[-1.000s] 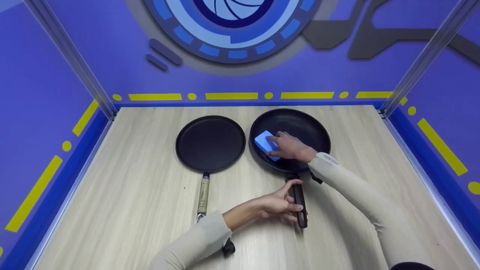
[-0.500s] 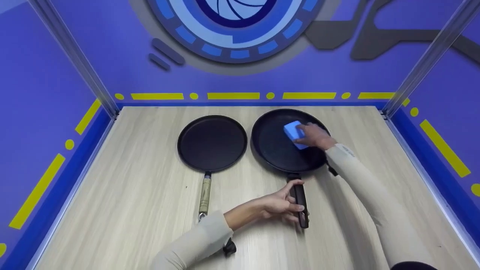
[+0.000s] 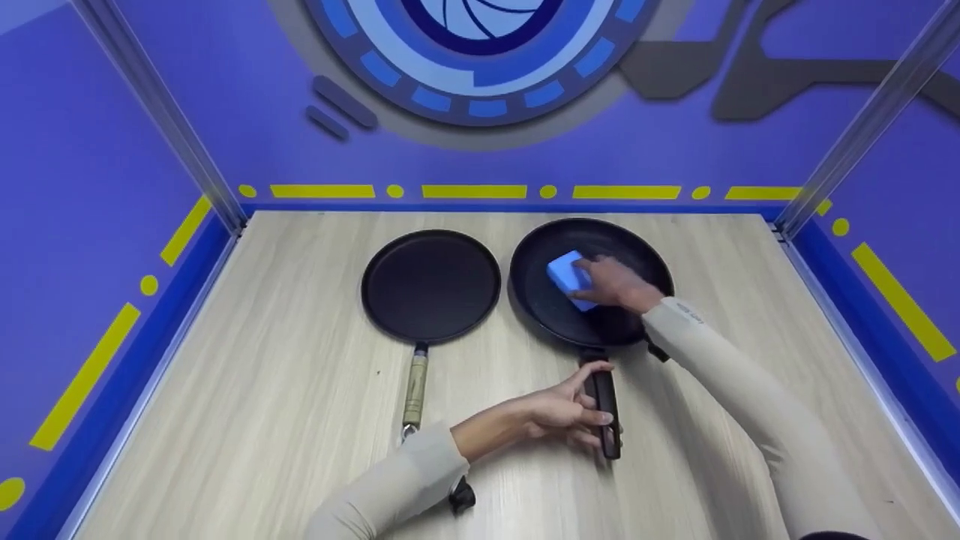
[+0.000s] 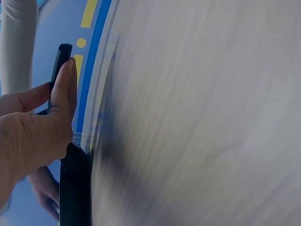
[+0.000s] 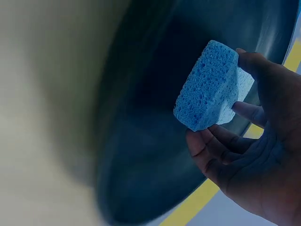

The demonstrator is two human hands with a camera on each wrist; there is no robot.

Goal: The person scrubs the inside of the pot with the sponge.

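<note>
A deep black frying pan (image 3: 540, 300) sits at the right of the tabletop, its black handle (image 3: 606, 397) toward the person. My left hand (image 3: 559, 411) grips that handle, thumb on one side and fingers on the other, as the left wrist view also shows. Inside the pan, my right hand (image 3: 616, 283) pinches a blue sponge (image 3: 570, 276) against the pan's inner surface. In the right wrist view the porous sponge (image 5: 207, 89) is held by its edges between thumb and fingers.
Left of the frying pan lies a flat black griddle pan (image 3: 431, 285) with a wooden handle (image 3: 415, 390); a narrow gap parts the two rims. The light wood table (image 3: 300, 360) is bounded by a blue back wall (image 3: 480, 169) and side walls.
The right hand with the sponge has moved from the pan's left side to the right, then back left toward its middle. The left hand keeps its hold on the handle.
</note>
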